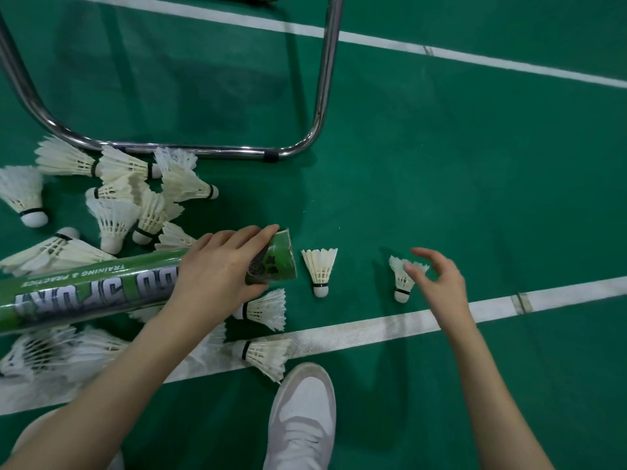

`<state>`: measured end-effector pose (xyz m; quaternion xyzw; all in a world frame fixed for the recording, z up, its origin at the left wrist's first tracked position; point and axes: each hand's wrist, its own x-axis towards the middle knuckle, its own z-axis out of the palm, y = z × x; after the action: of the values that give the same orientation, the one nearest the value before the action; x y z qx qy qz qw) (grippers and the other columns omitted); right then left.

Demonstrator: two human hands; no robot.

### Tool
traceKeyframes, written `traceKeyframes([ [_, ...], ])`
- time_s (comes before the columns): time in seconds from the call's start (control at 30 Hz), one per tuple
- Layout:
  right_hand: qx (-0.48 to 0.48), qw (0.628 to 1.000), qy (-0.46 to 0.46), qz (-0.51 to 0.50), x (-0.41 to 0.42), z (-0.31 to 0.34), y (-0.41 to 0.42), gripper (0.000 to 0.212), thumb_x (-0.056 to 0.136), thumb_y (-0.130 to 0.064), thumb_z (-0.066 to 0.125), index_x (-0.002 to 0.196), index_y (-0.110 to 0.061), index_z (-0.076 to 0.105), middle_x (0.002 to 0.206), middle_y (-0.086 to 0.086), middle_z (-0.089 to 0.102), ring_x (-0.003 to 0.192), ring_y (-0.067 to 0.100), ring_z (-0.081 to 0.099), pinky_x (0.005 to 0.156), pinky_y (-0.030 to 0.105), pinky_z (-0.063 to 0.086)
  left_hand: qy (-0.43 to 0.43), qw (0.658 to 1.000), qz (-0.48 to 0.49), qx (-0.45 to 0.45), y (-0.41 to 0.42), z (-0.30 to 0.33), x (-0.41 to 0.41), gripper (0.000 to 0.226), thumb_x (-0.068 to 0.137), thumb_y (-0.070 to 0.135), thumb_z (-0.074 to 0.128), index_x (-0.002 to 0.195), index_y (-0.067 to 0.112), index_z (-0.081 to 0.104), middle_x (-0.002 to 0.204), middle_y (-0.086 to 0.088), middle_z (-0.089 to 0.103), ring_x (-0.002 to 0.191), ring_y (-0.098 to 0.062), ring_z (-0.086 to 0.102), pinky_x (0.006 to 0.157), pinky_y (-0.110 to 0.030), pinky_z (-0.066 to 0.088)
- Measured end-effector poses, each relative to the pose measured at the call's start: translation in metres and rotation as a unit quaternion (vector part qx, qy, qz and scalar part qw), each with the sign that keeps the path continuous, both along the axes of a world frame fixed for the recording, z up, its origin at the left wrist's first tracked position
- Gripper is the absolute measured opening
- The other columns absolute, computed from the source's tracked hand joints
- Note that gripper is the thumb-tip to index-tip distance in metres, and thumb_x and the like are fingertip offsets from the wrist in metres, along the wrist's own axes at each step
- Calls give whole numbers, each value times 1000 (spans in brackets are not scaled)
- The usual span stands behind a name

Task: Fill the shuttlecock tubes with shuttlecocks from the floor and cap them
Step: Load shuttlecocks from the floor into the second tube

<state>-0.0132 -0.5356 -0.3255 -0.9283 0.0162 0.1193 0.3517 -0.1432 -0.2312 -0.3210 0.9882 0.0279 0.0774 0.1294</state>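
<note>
I've got the left hand [220, 266] wrapped over the green tube [101, 286] near its open end, fingers curled round it. Tube lies nearly flat, low over the pile, mouth [288, 257] facing right toward the loose birdies, so I'd guess it's held that way to slide each 1 in w/o lifting the tube.

Right hand [437, 283] hovers open, fingers and thumb spread and slightly curved, holding nothing yet. It's right at the feathers of the far shuttlecock [403, 279], which lies on the green floor [475, 164] cork toward me. Can't tell if fingertips touch it.

A 2nd shuttlecock [320, 271] lies just beside the tube mouth, also cork toward me. Big pile [135, 205] sits left, behind and under the tube, near the chrome frame [203, 151]. White line [373, 325] runs below both hands; my shoe [302, 418] at bottom.

No cap seen. My read: filling is still on, capping comes later.
</note>
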Motion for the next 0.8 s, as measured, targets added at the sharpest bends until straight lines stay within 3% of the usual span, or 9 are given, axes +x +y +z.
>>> traceKeyframes([
  [0.13, -71, 997, 27, 23, 9, -14, -8, 36, 84, -19, 66, 119, -17, 59, 124, 3, 57, 121, 18, 45, 92, 26, 33, -10, 1000, -7, 6, -6, 0, 3, 90, 44, 35, 91, 125, 17, 57, 108, -8, 67, 84, -32, 65, 72, -43, 52],
  [0.27, -106, 993, 3, 45, 10, -20, -5, 33, 84, -12, 64, 117, -9, 60, 109, 6, 60, 115, 22, 45, 87, 26, 32, -12, 1000, -10, 9, -8, 0, 4, 89, 43, 35, 91, 124, 16, 58, 107, -7, 67, 83, -31, 66, 70, -42, 52],
  [0.37, -128, 990, 0, 52, 10, -22, -3, 22, 85, -13, 61, 107, -7, 65, 94, 6, 59, 107, 27, 48, 81, 30, 34, -13, 1000, -10, 3, -8, -1, 4, 88, 45, 35, 90, 124, 16, 58, 108, -7, 67, 84, -32, 65, 71, -42, 52],
  [0.47, -144, 988, -1, 64, 10, -21, 0, 14, 86, -18, 62, 92, -7, 67, 91, 9, 63, 95, 28, 56, 81, 37, 43, -13, 1000, -10, 3, -7, -2, 4, 88, 45, 35, 90, 125, 16, 57, 108, -7, 67, 85, -32, 65, 72, -42, 52],
  [0.57, -119, 991, -24, 60, 8, -8, 11, 10, 84, -20, 64, 85, -10, 64, 85, 6, 65, 83, 27, 59, 79, 41, 47, -16, 1000, -7, 4, -6, -2, 4, 88, 45, 34, 90, 124, 16, 58, 108, -7, 67, 84, -31, 65, 72, -42, 52],
  [0.7, -34, 998, -37, 47, 3, 17, 38, 9, 84, -21, 65, 81, -14, 59, 78, 4, 64, 75, 22, 57, 71, 34, 45, -21, 1000, -4, 3, -3, 0, 3, 86, 46, 35, 89, 124, 17, 57, 108, -6, 67, 84, -31, 65, 73, -41, 52],
  [0.8, 68, 995, -41, 53, -6, 33, 68, 15, 86, -20, 64, 75, -24, 54, 77, 0, 65, 69, 7, 56, 66, 21, 43, -16, 1000, 1, 5, 4, 1, 1, 87, 47, 36, 89, 126, 18, 56, 110, -5, 66, 87, -30, 64, 75, -41, 51],
])
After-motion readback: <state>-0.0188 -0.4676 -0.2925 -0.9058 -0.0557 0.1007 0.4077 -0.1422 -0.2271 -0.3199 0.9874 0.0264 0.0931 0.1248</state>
